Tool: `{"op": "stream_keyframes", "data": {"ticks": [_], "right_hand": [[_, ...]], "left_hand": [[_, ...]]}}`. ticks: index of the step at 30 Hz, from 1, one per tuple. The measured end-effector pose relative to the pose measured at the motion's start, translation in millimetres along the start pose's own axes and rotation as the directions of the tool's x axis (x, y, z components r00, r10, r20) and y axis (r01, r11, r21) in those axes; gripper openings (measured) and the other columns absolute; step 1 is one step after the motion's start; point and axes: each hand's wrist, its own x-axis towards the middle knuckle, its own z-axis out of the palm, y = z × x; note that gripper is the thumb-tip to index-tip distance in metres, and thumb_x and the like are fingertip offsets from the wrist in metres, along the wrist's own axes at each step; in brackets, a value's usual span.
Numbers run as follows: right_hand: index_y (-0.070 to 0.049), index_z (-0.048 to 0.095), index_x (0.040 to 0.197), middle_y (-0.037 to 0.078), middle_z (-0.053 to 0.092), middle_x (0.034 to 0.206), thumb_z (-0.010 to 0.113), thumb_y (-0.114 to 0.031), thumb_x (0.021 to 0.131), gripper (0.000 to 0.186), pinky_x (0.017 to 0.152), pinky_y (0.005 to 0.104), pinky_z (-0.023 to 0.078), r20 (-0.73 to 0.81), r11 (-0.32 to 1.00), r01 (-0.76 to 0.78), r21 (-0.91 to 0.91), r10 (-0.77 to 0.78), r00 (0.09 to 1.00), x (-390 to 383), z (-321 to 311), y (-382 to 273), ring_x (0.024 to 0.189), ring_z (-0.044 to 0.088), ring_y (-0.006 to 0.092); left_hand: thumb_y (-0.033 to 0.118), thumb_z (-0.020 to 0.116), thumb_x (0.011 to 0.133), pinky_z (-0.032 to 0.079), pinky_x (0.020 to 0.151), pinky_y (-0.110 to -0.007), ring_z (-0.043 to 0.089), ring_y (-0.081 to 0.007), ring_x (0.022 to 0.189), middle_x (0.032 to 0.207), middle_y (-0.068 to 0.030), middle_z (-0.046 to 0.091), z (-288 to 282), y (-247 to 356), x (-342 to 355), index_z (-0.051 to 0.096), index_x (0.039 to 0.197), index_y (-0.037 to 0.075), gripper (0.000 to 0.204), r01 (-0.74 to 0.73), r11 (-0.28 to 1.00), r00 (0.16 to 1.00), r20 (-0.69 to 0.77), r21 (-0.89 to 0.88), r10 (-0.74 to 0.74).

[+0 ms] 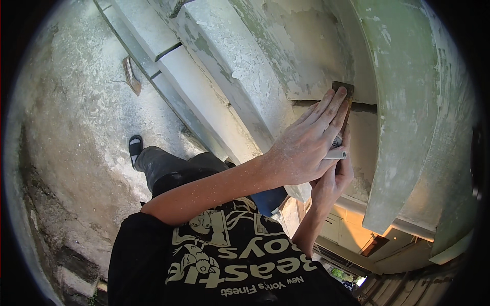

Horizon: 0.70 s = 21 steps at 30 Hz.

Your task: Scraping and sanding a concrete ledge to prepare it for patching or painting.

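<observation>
A dark tool [345, 84] juts past the left fingers [325, 110].

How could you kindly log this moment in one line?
left hand: fingers on dark-bladed tool; right hand: gripping it; nearby: flaking painted surface

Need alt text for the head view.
The left hand, fingers straight, lies over a dark-ended tool at a worn, peeling surface; the right hand holds it from beneath. At left, a sandalled foot on dusty floor.

Cannot see most of the flat-ended tool [343, 87] behind the left hand [302, 145], nor the right hand [331, 189] fully; cannot identify the dark far-right object [477, 158].
</observation>
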Motion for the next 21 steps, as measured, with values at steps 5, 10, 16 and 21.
{"op": "stream_keyframes", "data": {"ticks": [5,10,16,21], "right_hand": [[0.006,0.047,0.145,-0.003,0.056,0.084,0.05,-0.011,0.104,0.044,0.055,0.0183,0.035,-0.06,0.99,0.143,0.003,-0.142,0.988,6.6,3.2,17.3,0.07,0.045,0.0022],[0.005,0.048,0.145,-0.004,0.055,0.082,0.051,-0.013,0.105,0.044,0.057,0.0181,0.034,-0.036,0.993,0.046,0.109,-0.042,0.998,19.7,8.8,-3.1,0.069,0.044,0.002],[0.006,0.06,0.129,-0.004,0.057,0.079,0.053,-0.013,0.104,0.032,0.054,0.0193,0.035,-0.049,0.986,0.132,0.098,-0.128,0.991,26.2,12.8,1.1,0.065,0.044,0.0014],[0.005,0.06,0.128,-0.001,0.06,0.082,0.053,-0.015,0.104,0.033,0.058,0.0214,0.04,-0.008,0.98,0.038,0.195,-0.037,0.999,18.1,11.6,-8.9,0.071,0.049,0.0037]], "left_hand": [[0.031,0.059,0.095,0.023,0.121,-0.05,0.02,-0.0519,0.147,0.155,-0.04,0.018,-0.9,0.2,6.5,0.02,0.147,-0.02,0.083,-0.004,0.999,0.999,-0.032,0.036,0.005],[0.03,0.059,0.094,0.023,0.121,-0.051,0.02,-0.0519,0.147,0.155,-0.0401,0.019,-1.6,-1.8,13.6,0.022,0.146,-0.021,0.081,-0.004,1.0,0.997,-0.072,0.018,0.005],[0.031,0.058,0.095,0.025,0.12,-0.053,0.023,-0.0527,0.145,0.153,-0.0398,0.022,-6.7,-3.6,14.8,0.022,0.146,-0.02,0.08,-0.024,0.999,0.995,-0.097,0.046,0.028],[0.033,0.058,0.095,0.026,0.119,-0.053,0.024,-0.0527,0.145,0.153,-0.0395,0.022,-14.9,-5.8,16.9,0.023,0.146,-0.02,0.081,-0.024,0.997,0.992,-0.121,0.068,0.032]]}}
